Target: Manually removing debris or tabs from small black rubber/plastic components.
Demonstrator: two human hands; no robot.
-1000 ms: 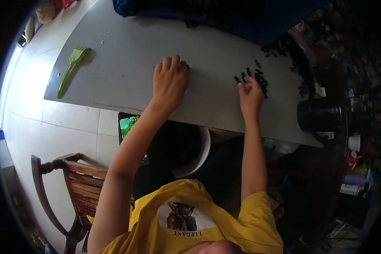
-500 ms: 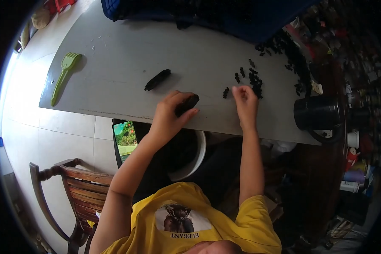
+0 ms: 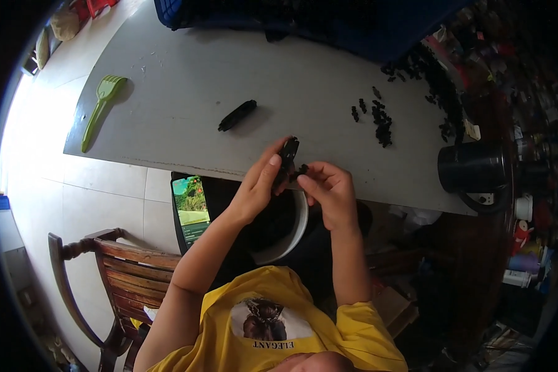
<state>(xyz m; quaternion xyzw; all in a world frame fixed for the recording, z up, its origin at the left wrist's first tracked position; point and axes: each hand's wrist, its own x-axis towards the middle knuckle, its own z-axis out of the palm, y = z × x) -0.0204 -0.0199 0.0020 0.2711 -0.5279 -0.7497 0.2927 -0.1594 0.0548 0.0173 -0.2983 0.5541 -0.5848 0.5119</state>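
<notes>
My left hand (image 3: pixel 259 186) is closed round a long black plastic part (image 3: pixel 288 152), held tilted over the table's near edge. Close beside it, my right hand (image 3: pixel 332 189) pinches a small knobbly black piece (image 3: pixel 300 172) against or just next to the long part; whether they touch I cannot tell. A similar long black part (image 3: pixel 237 116) lies on the grey table beyond my left hand. Right of centre lie several more small black pieces (image 3: pixel 383 127) in a loose cluster.
A green toy rake (image 3: pixel 99 111) lies at the table's (image 3: pixel 180 87) left end. A blue bin (image 3: pixel 341 34) stands at the back. Black pieces heap at the far right (image 3: pixel 443 99), near a black mug (image 3: pixel 471 167). Below the edge are a white-rimmed bucket (image 3: pixel 301 226), a lit screen (image 3: pixel 191 199) and a wooden chair (image 3: pixel 133 266).
My right hand has picked up a small black piece from the table and come left to my left hand. The long part has been turned more upright in my left hand.
</notes>
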